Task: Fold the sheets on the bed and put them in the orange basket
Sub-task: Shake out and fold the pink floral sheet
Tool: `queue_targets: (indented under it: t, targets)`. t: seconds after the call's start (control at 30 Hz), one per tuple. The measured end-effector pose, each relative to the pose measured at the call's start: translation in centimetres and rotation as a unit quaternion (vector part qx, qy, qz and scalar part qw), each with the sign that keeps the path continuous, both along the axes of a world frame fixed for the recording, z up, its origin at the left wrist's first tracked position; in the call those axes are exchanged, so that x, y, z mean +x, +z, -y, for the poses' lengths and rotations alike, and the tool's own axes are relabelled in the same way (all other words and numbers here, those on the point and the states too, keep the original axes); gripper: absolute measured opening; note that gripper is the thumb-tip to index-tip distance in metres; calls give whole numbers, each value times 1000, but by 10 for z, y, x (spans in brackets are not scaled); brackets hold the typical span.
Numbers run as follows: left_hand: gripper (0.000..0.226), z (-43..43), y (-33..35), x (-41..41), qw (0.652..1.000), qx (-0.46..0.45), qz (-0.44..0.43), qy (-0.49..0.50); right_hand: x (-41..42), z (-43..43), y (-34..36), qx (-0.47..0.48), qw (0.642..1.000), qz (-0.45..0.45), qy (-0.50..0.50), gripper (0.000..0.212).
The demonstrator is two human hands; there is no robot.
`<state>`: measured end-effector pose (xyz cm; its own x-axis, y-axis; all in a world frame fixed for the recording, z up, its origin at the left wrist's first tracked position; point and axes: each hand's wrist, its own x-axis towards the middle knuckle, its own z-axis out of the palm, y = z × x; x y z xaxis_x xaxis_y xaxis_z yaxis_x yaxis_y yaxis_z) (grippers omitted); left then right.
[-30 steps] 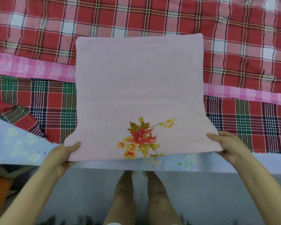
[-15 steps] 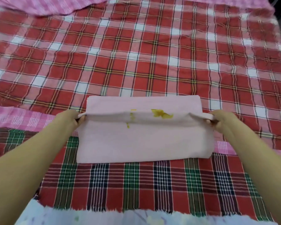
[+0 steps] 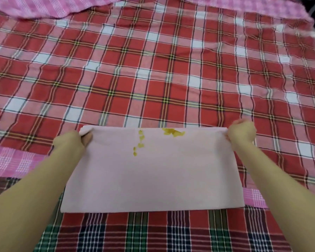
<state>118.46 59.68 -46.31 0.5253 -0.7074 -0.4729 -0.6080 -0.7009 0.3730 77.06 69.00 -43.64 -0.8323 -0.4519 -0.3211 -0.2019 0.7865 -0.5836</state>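
A pale pink sheet (image 3: 153, 175) with small yellow flower marks lies folded in half on the bed, a flat rectangle with its fold toward me. My left hand (image 3: 71, 140) pinches its far left corner. My right hand (image 3: 241, 133) grips its far right corner. Both hands hold the top layer's edge down along the far edge of the sheet. The orange basket is not in view.
A red and white plaid sheet (image 3: 153, 70) covers most of the bed beyond. A pink checked sheet (image 3: 13, 159) shows at the left, right and far edge. A red, green and navy plaid sheet (image 3: 153, 233) lies nearest me.
My hands carried the near edge of the pink sheet away from me and laid it on the far edge, halving the sheet. The view tilted up from the floor to the bed.
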Motion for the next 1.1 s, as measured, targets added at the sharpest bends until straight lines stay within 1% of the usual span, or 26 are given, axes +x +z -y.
queue_targets:
  t: [0.03, 0.07, 0.1, 0.13, 0.17, 0.2, 0.23, 0.27, 0.3, 0.33, 0.37, 0.43, 0.47, 0.57, 0.63, 0.67, 0.7, 0.77, 0.83, 0.9, 0.93, 0.97, 1.0, 1.03, 1.1]
  targets:
    - [32, 0, -5, -5, 997, -53, -20, 56, 10, -2, -5, -6, 992, -107, 60, 19]
    - [24, -4, -4, -14, 989, -92, -39, 104, 20, -9, -10, -21, 968, -202, 144, 24]
    - [24, -13, 0, -23, 979, -171, -22, 113, 35, -16, -16, -67, 934, -264, 231, 28]
    - [29, -25, -1, -36, 971, -236, 33, 33, 52, -25, -21, -91, 896, -297, 316, 32]
    - [34, -40, 0, -50, 951, -275, 90, -106, 69, -32, -26, -96, 860, -313, 392, 35]
    - [38, -57, -3, -66, 913, -297, 121, -253, 81, -39, -37, -80, 824, -320, 461, 38]
    - [43, -76, -8, -86, 859, -300, 146, -388, 91, -44, -49, -52, 791, -328, 513, 41]
    - [47, -92, -23, -102, 807, -281, 160, -495, 93, -45, -60, -24, 765, -335, 550, 43]
    - [48, -107, -32, -118, 773, -252, 166, -557, 88, -46, -72, 2, 753, -341, 563, 45]
    - [48, -117, -42, -130, 765, -224, 157, -583, 76, -44, -80, 29, 756, -336, 562, 46]
    - [48, -123, -50, -139, 770, -193, 149, -590, 60, -43, -86, 53, 771, -328, 543, 48]
    - [51, -121, -58, -147, 786, -163, 151, -577, 26, -45, -92, 86, 812, -311, 486, 55]
    - [53, -119, -63, -148, 791, -154, 153, -571, 12, -50, -94, 101, 826, -305, 463, 55]
    - [54, -117, -67, -147, 802, -149, 160, -556, -2, -83, -93, 105, 867, -306, 378, 52]
    - [56, -133, -64, -153, 813, -161, 147, -539, 6, -115, -86, 99, 916, -255, 295, 59]
    - [57, -149, -61, -156, 813, -164, 139, -542, 13, -131, -81, 96, 937, -222, 252, 63]
    - [59, -167, -59, -158, 808, -166, 136, -549, 21, -146, -75, 94, 949, -203, 223, 64]
    - [62, -199, -57, -158, 800, -163, 132, -563, 34, -165, -63, 103, 956, -182, 206, 61]
    - [64, -210, -57, -156, 803, -144, 128, -564, 34, -169, -56, 120, 969, -110, 184, 49]
    - [66, -208, -57, -157, 799, -125, 137, -572, 21, -160, -47, 113, 982, 7, 149, 31]
    - [66, -209, -56, -155, 798, -108, 136, -577, 16, -155, -39, 87, 984, 97, 119, 26]
    - [67, -206, -55, -156, 798, -93, 128, -582, 11, -147, -28, 62, 976, 192, 83, 25]
    - [67, -207, -53, -156, 799, -74, 117, -585, 12, -140, -14, 41, 959, 274, 57, 28]
    - [67, -207, -51, -156, 798, -65, 108, -589, 16, -134, 1, 27, 948, 314, 55, 34]
    - [64, -204, -42, -151, 801, -52, 82, -591, 34, -124, 33, -4, 951, 290, 103, 49]
